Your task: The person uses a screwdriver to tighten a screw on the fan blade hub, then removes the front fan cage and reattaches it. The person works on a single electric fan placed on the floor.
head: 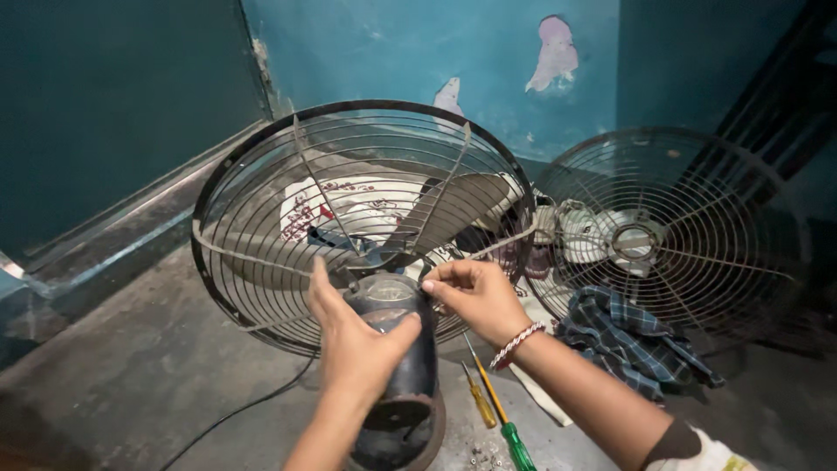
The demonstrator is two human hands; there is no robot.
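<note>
A table fan stands on the floor in front of me, its dark motor housing [403, 371] facing me and its rear wire guard [261, 209] upright behind it, with grey blades [453, 209] visible through the wires. My left hand [353, 336] wraps around the top of the motor housing. My right hand [475, 292], with a beaded bracelet at the wrist, pinches at the guard's hub just right of the motor top. What the fingertips hold is hidden.
A loose front fan guard [671, 235] leans against the teal wall at right. A checked cloth [623, 336] lies below it. A yellow screwdriver [479, 401] and a green-handled screwdriver [510, 432] lie on the floor, with small screws [484, 455]. A black cable [235, 410] runs left.
</note>
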